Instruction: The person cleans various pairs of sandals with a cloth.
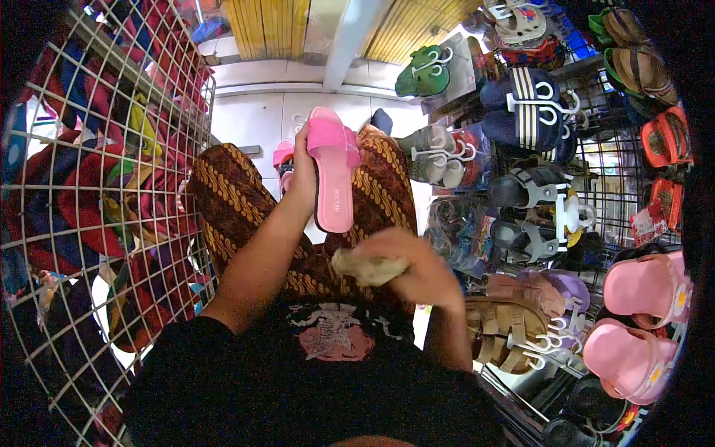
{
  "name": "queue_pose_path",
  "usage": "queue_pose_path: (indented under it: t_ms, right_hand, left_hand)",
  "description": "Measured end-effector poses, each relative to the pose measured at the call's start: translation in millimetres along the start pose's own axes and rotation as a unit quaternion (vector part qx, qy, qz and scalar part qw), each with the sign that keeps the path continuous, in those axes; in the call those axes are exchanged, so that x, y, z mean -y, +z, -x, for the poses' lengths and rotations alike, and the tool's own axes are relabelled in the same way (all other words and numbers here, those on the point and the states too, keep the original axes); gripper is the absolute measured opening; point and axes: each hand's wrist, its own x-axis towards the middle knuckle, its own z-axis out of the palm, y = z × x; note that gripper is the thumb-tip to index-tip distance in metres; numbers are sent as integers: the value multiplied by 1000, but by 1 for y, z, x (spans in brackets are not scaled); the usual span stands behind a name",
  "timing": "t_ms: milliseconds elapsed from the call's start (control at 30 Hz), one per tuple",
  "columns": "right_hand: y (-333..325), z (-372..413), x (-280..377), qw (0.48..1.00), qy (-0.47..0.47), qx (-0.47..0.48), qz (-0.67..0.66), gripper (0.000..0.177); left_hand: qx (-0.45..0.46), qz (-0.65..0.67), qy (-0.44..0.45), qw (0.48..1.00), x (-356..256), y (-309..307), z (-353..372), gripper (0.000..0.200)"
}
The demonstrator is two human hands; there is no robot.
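Observation:
A pink slide sandal (334, 182) is held up over my lap, toe end away from me and insole facing up. My left hand (302, 173) grips it by its left side, near the strap. Closer to my body, my right hand (423, 267) is closed on a crumpled pale cloth (366, 269). That hand is smeared by motion, and the cloth is apart from the sandal. Beyond my left wrist, another pink sandal (283, 153) shows in part, low down near the floor.
On my left stands a white wire grid (82, 192) with colourful goods behind it. Racks at my right carry navy striped slides (503, 123), brown sandals (514, 328) and pink clogs (622, 357). Ahead is the white tiled floor (249, 119) beside a metal door frame (350, 45).

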Motion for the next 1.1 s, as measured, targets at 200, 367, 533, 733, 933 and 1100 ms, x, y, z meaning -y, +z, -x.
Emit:
queue_pose_path:
  t_ms: [200,367,533,733,933,1100]
  right_hand:
    - [64,-17,-41,962,13,-154,226,46]
    - [70,-14,-23,989,22,-25,141,51]
    - [30,-5,-17,940,164,-291,70,46]
    - [28,44,-60,937,267,-210,85,57]
    - [65,34,-66,930,152,-267,203,67]
    - [66,18,-50,905,165,-200,338,79]
  left_hand:
    - [-10,-101,22,995,17,23,16,62]
    - [-28,39,110,993,-29,-3,-7,66]
    - [104,30,75,991,-59,-23,-9,57]
    - [57,18,81,995,-44,8,10,64]
    - [54,-40,22,997,9,8,8,76]
    - [67,33,-23,997,21,12,19,84]
